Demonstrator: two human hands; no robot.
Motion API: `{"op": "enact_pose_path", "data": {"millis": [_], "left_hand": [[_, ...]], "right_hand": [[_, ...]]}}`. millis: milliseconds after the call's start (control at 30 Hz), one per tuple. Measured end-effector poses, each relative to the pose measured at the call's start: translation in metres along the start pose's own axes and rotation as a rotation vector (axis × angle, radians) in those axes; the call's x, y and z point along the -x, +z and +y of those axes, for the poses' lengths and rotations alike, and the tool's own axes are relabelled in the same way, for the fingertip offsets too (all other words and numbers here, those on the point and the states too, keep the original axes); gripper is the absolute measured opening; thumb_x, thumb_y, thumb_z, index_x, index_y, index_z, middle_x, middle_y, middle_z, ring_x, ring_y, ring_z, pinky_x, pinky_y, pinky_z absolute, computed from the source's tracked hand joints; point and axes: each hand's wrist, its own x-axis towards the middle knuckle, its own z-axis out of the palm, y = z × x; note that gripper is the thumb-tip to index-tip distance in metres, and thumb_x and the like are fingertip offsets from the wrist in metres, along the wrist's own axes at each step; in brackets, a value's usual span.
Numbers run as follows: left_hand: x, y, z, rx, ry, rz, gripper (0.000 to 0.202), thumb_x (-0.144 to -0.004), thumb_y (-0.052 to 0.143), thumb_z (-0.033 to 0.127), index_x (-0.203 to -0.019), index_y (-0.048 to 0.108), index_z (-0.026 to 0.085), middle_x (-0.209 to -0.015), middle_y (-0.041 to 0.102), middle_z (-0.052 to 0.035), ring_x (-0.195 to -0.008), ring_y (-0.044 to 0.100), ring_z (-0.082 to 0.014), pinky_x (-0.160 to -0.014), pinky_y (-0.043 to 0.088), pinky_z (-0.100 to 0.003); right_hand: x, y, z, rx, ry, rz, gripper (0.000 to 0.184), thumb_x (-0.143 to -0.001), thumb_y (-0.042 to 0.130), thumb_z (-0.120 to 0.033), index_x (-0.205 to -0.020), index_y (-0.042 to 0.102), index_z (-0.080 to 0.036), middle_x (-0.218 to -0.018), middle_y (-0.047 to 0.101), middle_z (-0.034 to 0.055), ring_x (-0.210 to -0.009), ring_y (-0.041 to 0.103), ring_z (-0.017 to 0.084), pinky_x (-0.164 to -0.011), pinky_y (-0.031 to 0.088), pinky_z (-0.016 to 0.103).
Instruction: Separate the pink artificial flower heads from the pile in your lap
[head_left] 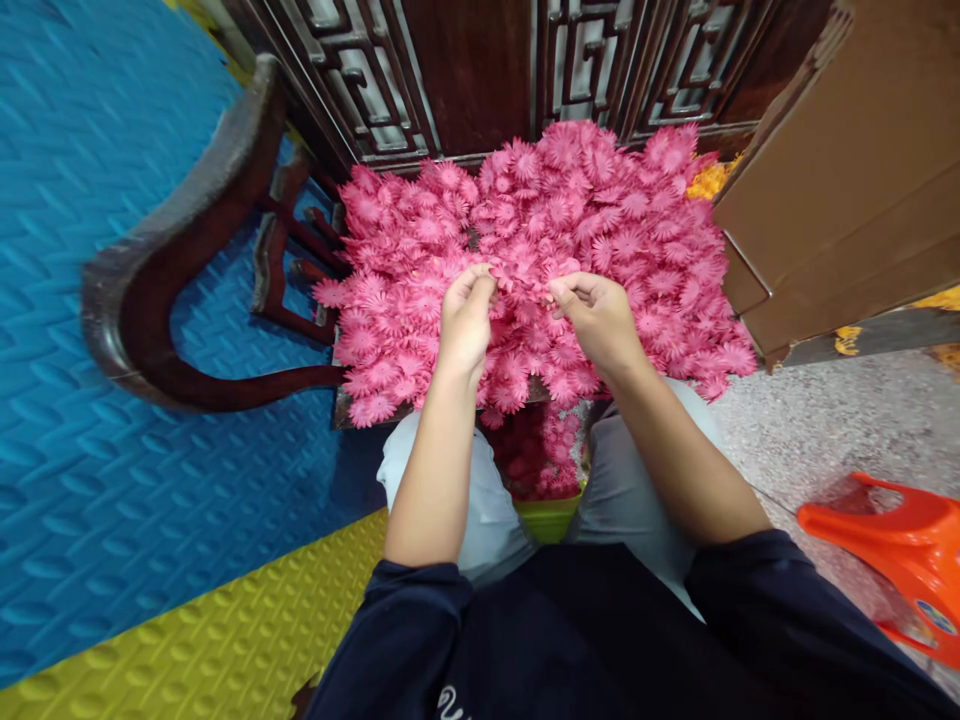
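Note:
A thick heap of pink artificial flowers with thin, pointed petals covers a dark wooden seat. Over the middle of the heap, my left hand is closed, thumb and fingertips pinched at the edge of a pink flower piece. My right hand pinches in the same way a short distance to the right, also at pink petals. What lies between the two hands blends into the flowers below, so its outline is hard to make out. Beneath, between my knees, a green container has more pink flowers showing in and above it.
A curved dark wooden armrest rises at left over blue and yellow floor mats. A cardboard box stands close at right, with yellow flowers beside it. An orange plastic stool sits lower right. Carved wooden panels close off the back.

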Motion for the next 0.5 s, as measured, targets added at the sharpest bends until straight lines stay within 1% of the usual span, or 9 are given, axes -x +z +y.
{"op": "enact_pose_path", "data": {"millis": [100,167,300,400,467,500], "left_hand": [[0.001,0.003,-0.004,0.017,0.018,0.031,0.028,-0.080,0.063,0.043,-0.068,0.053,0.019,-0.067,0.046,0.0016,-0.062,0.043,-0.0091,-0.063,0.038,-0.023],[0.002,0.006,-0.006,0.036,0.017,0.050,0.028,-0.081,0.062,0.043,-0.070,0.053,0.020,-0.068,0.046,0.0015,-0.063,0.044,-0.0091,-0.063,0.038,-0.023],[0.003,0.014,-0.008,0.083,0.024,0.088,0.032,-0.081,0.058,0.046,-0.067,0.046,0.021,-0.067,0.042,0.0018,-0.065,0.046,-0.0098,-0.067,0.041,-0.024],[0.002,0.018,-0.010,0.099,0.029,0.105,0.035,-0.080,0.058,0.049,-0.066,0.042,0.021,-0.068,0.042,0.0017,-0.065,0.046,-0.0097,-0.070,0.043,-0.024],[0.002,0.019,-0.010,0.092,0.025,0.115,0.035,-0.079,0.059,0.050,-0.067,0.043,0.021,-0.068,0.044,0.0016,-0.064,0.046,-0.0095,-0.069,0.043,-0.024],[0.001,0.019,-0.010,0.090,0.020,0.101,0.035,-0.078,0.061,0.051,-0.068,0.044,0.021,-0.068,0.045,0.0016,-0.065,0.046,-0.0096,-0.069,0.043,-0.024]], "right_hand": [[0.001,0.003,0.001,-0.035,0.015,0.062,0.029,-0.076,0.063,-0.045,-0.064,0.055,-0.020,-0.064,0.056,-0.0009,-0.061,0.050,0.011,-0.065,0.047,0.029],[0.002,0.006,0.002,-0.054,0.017,0.104,0.028,-0.077,0.062,-0.045,-0.066,0.055,-0.020,-0.064,0.055,-0.0012,-0.063,0.050,0.011,-0.067,0.047,0.029],[0.007,0.011,0.002,-0.084,0.021,0.201,0.024,-0.080,0.059,-0.042,-0.071,0.056,-0.020,-0.067,0.054,-0.0015,-0.068,0.052,0.012,-0.074,0.047,0.029],[0.010,0.014,0.002,-0.094,-0.015,0.271,0.021,-0.081,0.057,-0.039,-0.072,0.056,-0.020,-0.069,0.055,-0.0007,-0.069,0.051,0.012,-0.074,0.046,0.028],[0.011,0.015,0.003,-0.080,-0.048,0.320,0.021,-0.082,0.056,-0.039,-0.075,0.056,-0.020,-0.073,0.057,0.0005,-0.072,0.053,0.013,-0.076,0.045,0.028],[0.010,0.014,0.004,-0.068,-0.060,0.345,0.021,-0.083,0.055,-0.040,-0.076,0.056,-0.020,-0.075,0.058,0.0011,-0.075,0.054,0.013,-0.077,0.045,0.028]]}}
